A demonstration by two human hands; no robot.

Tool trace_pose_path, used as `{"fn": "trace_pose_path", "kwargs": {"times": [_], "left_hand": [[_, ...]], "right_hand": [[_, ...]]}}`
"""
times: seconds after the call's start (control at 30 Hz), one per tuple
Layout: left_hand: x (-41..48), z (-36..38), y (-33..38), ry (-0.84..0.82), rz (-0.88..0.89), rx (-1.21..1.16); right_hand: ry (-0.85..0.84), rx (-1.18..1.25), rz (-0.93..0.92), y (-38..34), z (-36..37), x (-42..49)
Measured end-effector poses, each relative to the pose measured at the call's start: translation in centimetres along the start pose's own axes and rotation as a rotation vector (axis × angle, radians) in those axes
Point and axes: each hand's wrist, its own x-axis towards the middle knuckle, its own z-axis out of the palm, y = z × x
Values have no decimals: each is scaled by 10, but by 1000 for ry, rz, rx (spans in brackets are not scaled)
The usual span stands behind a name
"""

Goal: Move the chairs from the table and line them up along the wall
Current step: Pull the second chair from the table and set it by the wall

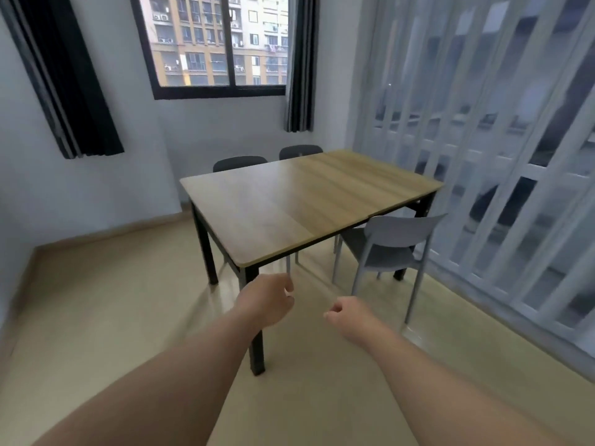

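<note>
A wooden table (289,201) with black legs stands in the middle of the room. A light grey chair (391,244) is tucked under its near right side, backrest toward me. Behind the far side, two dark chair backs show: the dark chair on the left (240,163) and the dark chair on the right (300,151). My left hand (269,297) hangs in front of the table's near corner leg, fingers curled, holding nothing. My right hand (346,313) is loosely closed and empty, left of the grey chair and apart from it.
A white folding partition (502,175) runs along the right side, close behind the grey chair. A window (219,43) with dark curtains is on the far wall. The left wall (64,194) meets beige floor (106,300) left of the table.
</note>
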Motion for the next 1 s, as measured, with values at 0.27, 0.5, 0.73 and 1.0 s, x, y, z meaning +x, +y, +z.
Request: {"fn": "trace_pose_path", "kwargs": {"times": [0.27,0.5,0.73,1.0], "left_hand": [[105,48,113,-113,187,69],[253,76,194,-134,266,41],[379,106,260,-129,292,69],[485,155,309,-127,252,186]], "right_hand": [[102,45,158,77,-100,55],[174,69,227,120,-185,164],[201,99,279,161,-256,272],[149,-11,233,224,-304,405]]}}
